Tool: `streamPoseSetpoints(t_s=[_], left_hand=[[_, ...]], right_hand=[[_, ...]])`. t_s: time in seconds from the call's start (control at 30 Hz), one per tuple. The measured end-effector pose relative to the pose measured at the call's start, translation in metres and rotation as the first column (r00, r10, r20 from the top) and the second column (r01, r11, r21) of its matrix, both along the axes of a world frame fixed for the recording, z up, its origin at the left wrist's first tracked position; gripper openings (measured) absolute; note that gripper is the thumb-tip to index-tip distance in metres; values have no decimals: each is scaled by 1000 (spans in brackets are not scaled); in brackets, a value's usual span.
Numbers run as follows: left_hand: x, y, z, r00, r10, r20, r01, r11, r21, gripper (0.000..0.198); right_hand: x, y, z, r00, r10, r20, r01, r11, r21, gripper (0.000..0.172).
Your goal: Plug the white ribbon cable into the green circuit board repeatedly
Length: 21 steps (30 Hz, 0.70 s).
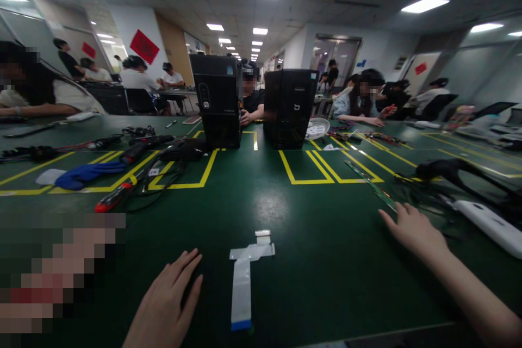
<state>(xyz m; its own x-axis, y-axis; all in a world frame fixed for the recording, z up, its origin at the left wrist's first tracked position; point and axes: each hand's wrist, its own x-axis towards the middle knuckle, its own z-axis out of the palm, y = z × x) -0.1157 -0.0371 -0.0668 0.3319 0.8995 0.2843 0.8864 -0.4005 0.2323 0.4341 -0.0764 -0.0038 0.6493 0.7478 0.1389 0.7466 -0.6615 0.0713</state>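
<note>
Yellow tape [314, 181] marks a green tabletop [318, 261], with two black computer towers [289, 109] standing toward its far side. A white ribbon cable [241, 293] lies between the hands: the left hand [167, 293] just beside it, fingers loosely spread; the right hand [418, 231] spread by a thin green strip [373, 185], contact unclear.
</note>
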Motion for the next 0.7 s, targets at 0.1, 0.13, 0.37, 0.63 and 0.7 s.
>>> streamPoseSetpoints(t_s=[0.1,0.13,0.37,0.63,0.7], left_hand=[[2,-1,4,1000,5,17,-5,1000,15,53],[2,-1,5,1000,5,25,-6,1000,26,53],[5,-2,9,999,-12,43,9,998,59,51],[5,0,7,999,-8,37,5,998,70,54],[6,-1,7,999,-11,45,8,997,73,53]], right_hand=[[12,-1,-17,1000,-2,-23,2,999,-36,76],[14,-1,-20,1000,11,-28,-12,999,-46,76],[28,-4,-30,991,131,-31,-132,990,-53,78],[29,-21,-30,971,229,-72,-231,972,-28,78],[26,-25,-31,968,239,-80,-240,971,-6,80]])
